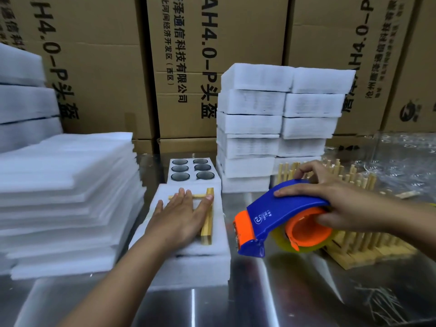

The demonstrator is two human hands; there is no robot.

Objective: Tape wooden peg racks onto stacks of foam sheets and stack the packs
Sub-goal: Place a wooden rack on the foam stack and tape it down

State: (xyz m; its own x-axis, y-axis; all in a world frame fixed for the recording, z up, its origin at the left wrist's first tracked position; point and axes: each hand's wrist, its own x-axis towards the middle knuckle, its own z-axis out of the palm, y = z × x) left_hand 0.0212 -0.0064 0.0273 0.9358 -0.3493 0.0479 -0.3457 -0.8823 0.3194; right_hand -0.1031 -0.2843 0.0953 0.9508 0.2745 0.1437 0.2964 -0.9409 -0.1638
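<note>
A single head-worn camera looks forward and down, close over the metal table (259, 303).

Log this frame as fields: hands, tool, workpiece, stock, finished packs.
left hand: flat, presses the peg rack onto the foam stack
right hand: holds the tape dispenser, right of the foam stack, not touching it
tape on rack: none visible
finished packs: two columns, behind
loose foam sheets: pile at left
spare racks: at right, pegs up
</note>
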